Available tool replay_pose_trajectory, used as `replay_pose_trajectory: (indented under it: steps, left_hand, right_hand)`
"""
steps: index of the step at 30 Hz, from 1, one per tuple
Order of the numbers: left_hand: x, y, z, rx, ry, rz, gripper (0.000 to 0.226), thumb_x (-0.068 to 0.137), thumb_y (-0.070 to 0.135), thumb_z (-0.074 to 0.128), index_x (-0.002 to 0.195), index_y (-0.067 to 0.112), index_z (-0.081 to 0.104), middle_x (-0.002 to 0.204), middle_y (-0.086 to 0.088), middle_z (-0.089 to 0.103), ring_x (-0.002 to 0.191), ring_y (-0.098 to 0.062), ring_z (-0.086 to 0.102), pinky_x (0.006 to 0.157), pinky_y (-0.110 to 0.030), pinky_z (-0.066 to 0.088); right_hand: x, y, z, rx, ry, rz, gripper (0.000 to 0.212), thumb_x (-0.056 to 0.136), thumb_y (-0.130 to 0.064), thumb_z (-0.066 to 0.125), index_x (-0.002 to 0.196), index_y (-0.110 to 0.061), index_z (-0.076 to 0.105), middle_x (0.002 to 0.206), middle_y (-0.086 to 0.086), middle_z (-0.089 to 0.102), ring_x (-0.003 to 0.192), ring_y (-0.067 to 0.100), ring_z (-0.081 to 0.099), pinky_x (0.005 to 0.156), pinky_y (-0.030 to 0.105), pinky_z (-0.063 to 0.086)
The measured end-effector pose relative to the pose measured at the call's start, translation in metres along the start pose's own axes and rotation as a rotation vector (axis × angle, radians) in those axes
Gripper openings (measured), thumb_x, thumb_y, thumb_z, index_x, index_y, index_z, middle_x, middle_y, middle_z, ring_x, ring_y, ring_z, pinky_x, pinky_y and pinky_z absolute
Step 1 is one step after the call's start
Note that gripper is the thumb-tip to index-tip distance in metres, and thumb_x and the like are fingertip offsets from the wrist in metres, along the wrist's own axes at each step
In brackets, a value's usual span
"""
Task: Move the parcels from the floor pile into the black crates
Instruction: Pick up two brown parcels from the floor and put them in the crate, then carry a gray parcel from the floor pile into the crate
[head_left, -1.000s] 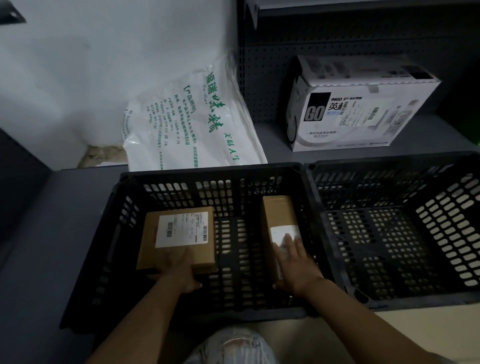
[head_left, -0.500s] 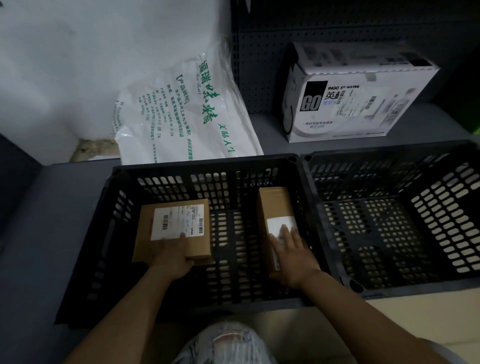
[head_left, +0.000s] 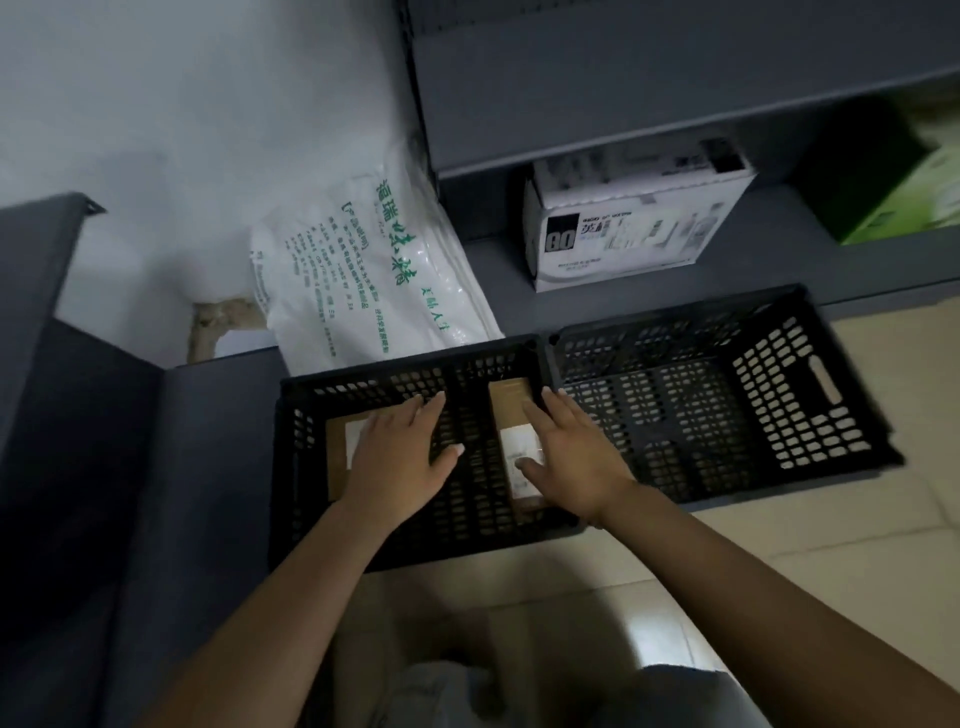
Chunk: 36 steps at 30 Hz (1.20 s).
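Two black perforated crates stand side by side on the floor. The left crate (head_left: 296, 441) holds two brown cardboard parcels with white labels: a flat one (head_left: 337, 457) at its left and a narrow one (head_left: 511, 400) at its right. My left hand (head_left: 400, 457) hovers over the flat parcel with fingers spread, holding nothing. My right hand (head_left: 571, 457) is spread above the narrow parcel, also holding nothing. The right crate (head_left: 810, 395) has nothing in it.
A white plastic bag with green print (head_left: 363, 280) leans against the wall behind the left crate. A white printed box (head_left: 623, 223) and a green box (head_left: 904, 202) sit on the low grey shelf. A grey shelf unit (head_left: 78, 415) stands to the left. Beige floor tiles (head_left: 779, 561) lie in front.
Both hands let go of the parcels and lifted with fingers spread. My head rose and pulled back, so the crates look smaller and more of the shelf shows.
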<state>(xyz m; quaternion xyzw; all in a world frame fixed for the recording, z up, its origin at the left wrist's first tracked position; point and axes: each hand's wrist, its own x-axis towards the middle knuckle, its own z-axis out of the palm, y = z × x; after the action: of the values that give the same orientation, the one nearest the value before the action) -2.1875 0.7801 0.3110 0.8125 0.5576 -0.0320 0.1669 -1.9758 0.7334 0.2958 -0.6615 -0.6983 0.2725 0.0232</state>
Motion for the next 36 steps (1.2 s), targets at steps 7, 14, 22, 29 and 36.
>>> replay_pose_trajectory:
  steps: [7, 14, 22, 29, 36]
  left_hand:
    - [-0.043, 0.104, -0.186, -0.019, 0.02, 0.155, 0.064, 0.092, 0.05, 0.05, 0.148, 0.021, 0.033, 0.148, -0.002, 0.039, 0.131, -0.024, 0.04, 0.111, -0.041, 0.032]
    - [-0.05, 0.212, -0.327, 0.029, 0.049, 0.404, 0.066, 0.093, 0.05, 0.048, 0.15, 0.022, 0.029, 0.152, -0.002, 0.034, 0.135, -0.025, 0.035, 0.112, -0.04, 0.03]
    - [-0.07, 0.376, -0.388, 0.115, 0.102, 0.781, 0.068, 0.094, 0.049, 0.046, 0.152, 0.024, 0.02, 0.154, 0.001, 0.029, 0.138, -0.021, 0.031, 0.114, -0.036, 0.022]
    - [-0.12, 0.569, -0.373, 0.17, 0.097, 1.129, 0.067, 0.094, 0.055, 0.043, 0.151, 0.025, 0.023, 0.152, 0.005, 0.032, 0.136, -0.018, 0.033, 0.11, -0.033, 0.027]
    - [-0.185, 0.782, -0.322, 0.171, 0.067, 1.347, 0.067, 0.093, 0.055, 0.046, 0.15, 0.027, 0.024, 0.152, 0.004, 0.032, 0.138, -0.017, 0.032, 0.11, -0.032, 0.029]
  right_hand:
    - [-0.107, -0.04, -0.198, 0.044, 0.056, 0.043, 0.072, 0.097, -0.042, 0.048, 0.154, -0.018, 0.01, 0.161, 0.009, 0.003, 0.149, 0.023, -0.002, 0.12, 0.031, 0.005]
    - [-0.219, -0.045, -0.346, -0.023, 0.208, 0.157, 0.073, 0.096, -0.046, 0.046, 0.154, -0.021, 0.01, 0.162, 0.008, 0.003, 0.149, 0.023, -0.002, 0.119, 0.032, 0.005]
    - [-0.383, -0.009, -0.42, -0.023, 0.465, 0.477, 0.074, 0.095, -0.046, 0.05, 0.154, -0.025, 0.011, 0.161, 0.007, 0.006, 0.149, 0.023, 0.003, 0.119, 0.034, 0.013]
    - [-0.558, 0.063, -0.432, -0.02, 0.656, 0.784, 0.074, 0.094, -0.048, 0.051, 0.154, -0.026, 0.014, 0.161, 0.006, 0.011, 0.149, 0.021, 0.005, 0.119, 0.03, 0.009]
    - [-0.724, 0.171, -0.437, -0.014, 0.761, 1.019, 0.073, 0.094, -0.049, 0.05, 0.153, -0.027, 0.014, 0.161, 0.003, 0.012, 0.149, 0.019, 0.005, 0.118, 0.028, 0.009]
